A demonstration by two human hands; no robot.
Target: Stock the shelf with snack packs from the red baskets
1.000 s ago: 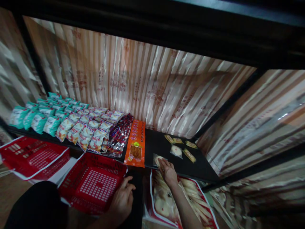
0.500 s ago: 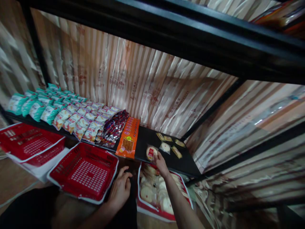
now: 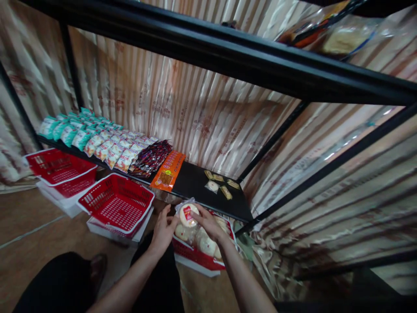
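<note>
A round, pale flat cake (image 3: 186, 214) in a clear wrapper with a red label is held up over a red basket (image 3: 205, 257). My right hand (image 3: 210, 224) grips its right side, thumb across the front. At the wrapper's left edge, my left hand (image 3: 163, 233) pinches with thumb and fingers. More wrapped round cakes (image 3: 206, 243) fill the basket below, partly hidden by my hands. Beyond, on the black shelf (image 3: 192, 182), lie a single wrapped round cake (image 3: 212, 187) and several small yellowish packets (image 3: 226, 192).
An orange packet (image 3: 169, 171) lies flat beside dark shiny packets (image 3: 151, 158). Further left stand rows of white snack bags (image 3: 114, 154) and teal bags (image 3: 68, 134). Two red baskets (image 3: 119, 204) (image 3: 61, 167) sit on the floor. A black upper shelf beam (image 3: 208, 56) crosses overhead.
My right hand has brought the wrapped cake from the shelf's front edge back toward me, over the basket. My left hand has come up to meet it. The view has shifted.
</note>
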